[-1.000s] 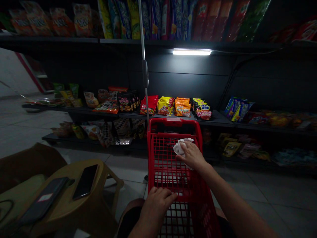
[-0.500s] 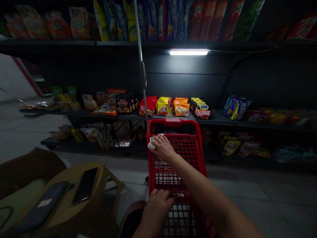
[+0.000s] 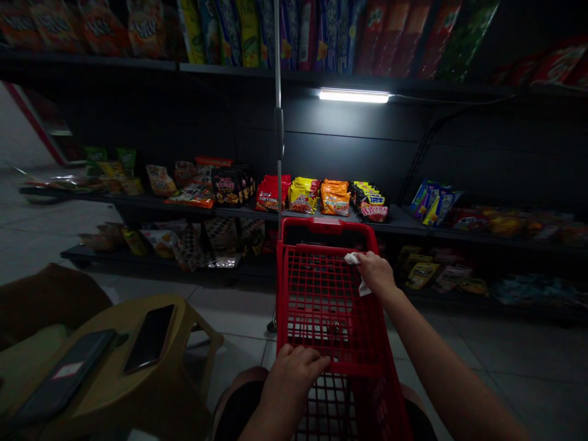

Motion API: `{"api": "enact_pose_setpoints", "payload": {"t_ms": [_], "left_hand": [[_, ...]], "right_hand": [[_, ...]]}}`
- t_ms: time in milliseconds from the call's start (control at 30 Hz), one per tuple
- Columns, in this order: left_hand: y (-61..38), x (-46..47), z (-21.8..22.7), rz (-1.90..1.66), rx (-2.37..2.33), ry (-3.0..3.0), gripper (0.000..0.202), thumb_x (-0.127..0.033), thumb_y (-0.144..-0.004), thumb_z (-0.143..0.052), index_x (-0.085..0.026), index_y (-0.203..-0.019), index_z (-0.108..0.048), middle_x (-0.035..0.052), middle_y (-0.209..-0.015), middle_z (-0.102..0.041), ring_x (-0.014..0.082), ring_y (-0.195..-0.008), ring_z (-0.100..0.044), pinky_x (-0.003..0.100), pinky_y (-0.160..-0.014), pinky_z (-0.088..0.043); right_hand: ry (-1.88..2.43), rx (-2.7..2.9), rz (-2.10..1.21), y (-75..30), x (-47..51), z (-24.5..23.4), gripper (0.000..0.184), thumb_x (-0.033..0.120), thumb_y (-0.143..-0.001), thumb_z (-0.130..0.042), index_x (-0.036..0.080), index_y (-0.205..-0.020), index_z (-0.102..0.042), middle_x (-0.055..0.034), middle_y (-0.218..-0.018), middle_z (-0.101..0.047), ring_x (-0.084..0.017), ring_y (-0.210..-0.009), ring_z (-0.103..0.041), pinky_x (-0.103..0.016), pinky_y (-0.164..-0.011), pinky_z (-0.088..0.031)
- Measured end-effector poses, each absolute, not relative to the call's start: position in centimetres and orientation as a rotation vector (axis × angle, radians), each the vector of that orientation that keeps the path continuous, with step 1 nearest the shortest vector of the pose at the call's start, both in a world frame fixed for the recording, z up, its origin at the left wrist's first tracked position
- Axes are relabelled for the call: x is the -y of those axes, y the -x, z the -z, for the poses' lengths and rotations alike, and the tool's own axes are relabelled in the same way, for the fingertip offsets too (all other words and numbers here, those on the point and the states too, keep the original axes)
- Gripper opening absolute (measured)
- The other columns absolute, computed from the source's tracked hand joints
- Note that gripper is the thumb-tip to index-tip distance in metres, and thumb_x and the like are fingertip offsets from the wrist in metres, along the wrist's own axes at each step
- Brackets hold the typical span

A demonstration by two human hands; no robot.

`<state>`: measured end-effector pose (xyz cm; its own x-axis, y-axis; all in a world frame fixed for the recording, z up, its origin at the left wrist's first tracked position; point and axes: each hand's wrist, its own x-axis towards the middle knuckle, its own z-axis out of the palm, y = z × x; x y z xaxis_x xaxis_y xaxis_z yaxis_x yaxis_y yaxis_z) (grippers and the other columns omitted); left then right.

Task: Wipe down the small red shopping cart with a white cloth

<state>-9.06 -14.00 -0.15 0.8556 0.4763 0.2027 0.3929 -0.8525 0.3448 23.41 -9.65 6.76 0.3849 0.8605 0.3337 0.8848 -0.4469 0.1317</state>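
My right hand (image 3: 375, 273) pinches white cloth (image 3: 353, 258); my left hand (image 3: 294, 375) (grip too dim to tell) likely steadies the red cart (image 3: 356, 367).

The right hand (image 3: 377, 274) partly hides the white cloth (image 3: 352, 258); picture edges crop the red shopping basket (image 3: 356, 367) and metal pole (image 3: 279, 135).

A crumpled, matt white wipe (image 3: 364, 287) bunches in the right hand's fingers (image 3: 366, 260) over a shopping cart (image 3: 282, 306) of smooth red plastic; beyond them gleam glossy film-wrapped snack packets (image 3: 303, 197).
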Motion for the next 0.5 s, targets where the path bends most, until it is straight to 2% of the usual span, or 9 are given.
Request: {"api": "enact_pose_setpoints", "payload": {"t_ms": [133, 200, 267, 400, 500], "left_hand": [[9.0, 14.0, -0.4, -0.357, -0.636, -2.733, 0.035, -0.023, -0.095, -0.057, -0.037, -0.127, -0.061, -0.0019, -0.111, -0.071, 0.0159, -0.099, -0.061, 0.034, -0.084, -0.035], [9.1, 14.0, -0.7, -0.309, -0.654, -2.755, 0.033, -0.022, -0.096, -0.056, -0.036, -0.125, -0.062, -0.0008, -0.11, -0.07, 0.0162, -0.099, -0.061, 0.034, -0.084, -0.035], [9.1, 14.1, -0.8, -0.251, -0.701, -2.792, 0.028, -0.022, -0.096, -0.055, -0.033, -0.119, -0.066, 0.0007, -0.104, -0.07, 0.0168, -0.096, -0.06, 0.034, -0.083, -0.036], [9.5, 14.2, -0.3, -0.195, -0.799, -2.838, 0.025, -0.019, -0.096, -0.053, -0.03, -0.113, -0.067, 0.0012, -0.098, -0.068, 0.0177, -0.094, -0.059, 0.034, -0.084, -0.036], [10.0, 14.3, 0.2, -0.205, -0.835, -2.811, 0.02, -0.019, -0.095, -0.055, -0.03, -0.106, -0.068, -0.0014, -0.099, -0.068, 0.0175, -0.094, -0.06, 0.034, -0.084, -0.035]], "right_hand": [[2.524, 1.531, 0.566, -18.9, 8.3, -6.1, 0.027, 0.03, -0.097, -0.045, 0.017, -0.112, -0.063, -0.0124, -0.098, -0.066, -0.022, -0.085, -0.065, -0.032, -0.075, -0.042], [2.418, 1.646, 0.518, -14.7, 7.2, -5.6, 0.027, 0.028, -0.098, -0.043, 0.017, -0.115, -0.061, -0.0124, -0.098, -0.066, -0.022, -0.088, -0.064, -0.033, -0.08, -0.042], [2.265, 1.812, 0.446, -10.4, 6.4, -5.0, 0.03, 0.032, -0.098, -0.045, 0.017, -0.12, -0.059, -0.0128, -0.104, -0.066, -0.022, -0.091, -0.063, -0.035, -0.084, -0.043], [1.966, 2.036, 0.375, -5.4, 6.7, -4.1, 0.043, 0.052, -0.096, -0.047, 0.025, -0.13, -0.053, -0.0132, -0.126, -0.057, -0.025, -0.104, -0.057, -0.039, -0.089, -0.043], [1.893, 2.122, 0.302, -6.2, 7.8, -4.0, 0.031, 0.039, -0.099, -0.047, 0.034, -0.129, -0.055, -0.0078, -0.13, -0.054, -0.021, -0.104, -0.057, -0.034, -0.088, -0.043]]}}
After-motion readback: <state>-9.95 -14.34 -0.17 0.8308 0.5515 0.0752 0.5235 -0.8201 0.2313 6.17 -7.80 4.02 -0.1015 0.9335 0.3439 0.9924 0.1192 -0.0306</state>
